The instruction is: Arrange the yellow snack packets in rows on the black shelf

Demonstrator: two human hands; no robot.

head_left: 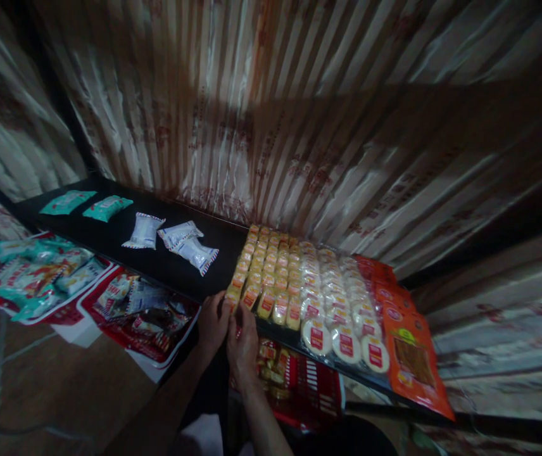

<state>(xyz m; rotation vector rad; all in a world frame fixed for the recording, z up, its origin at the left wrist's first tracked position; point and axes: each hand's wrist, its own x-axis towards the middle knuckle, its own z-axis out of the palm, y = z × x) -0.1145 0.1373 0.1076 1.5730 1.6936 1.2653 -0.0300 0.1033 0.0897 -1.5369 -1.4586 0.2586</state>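
My left hand [213,322] is at the front edge of a black shelf [204,228], fingers closed at the near end of the leftmost row of small yellow-wrapped snacks [266,303]. Right beside it, my right hand [242,342] pinches at the same front snack, its fingertips against the wrapper. My fingers partly hide that front piece. The yellow snacks stand in several tight rows running back toward the curtain. To their right are rows of round white snacks [316,335] in clear wrap with red labels.
Orange packets [411,354] overlap at the shelf's right end. White-and-blue packets [144,231] and teal packets [107,207] lie to the left. Below are red baskets of packaged snacks: one far left [106,273], another [131,339], and one under my hands [321,386]. Pleated sheeting [233,126] hangs behind.
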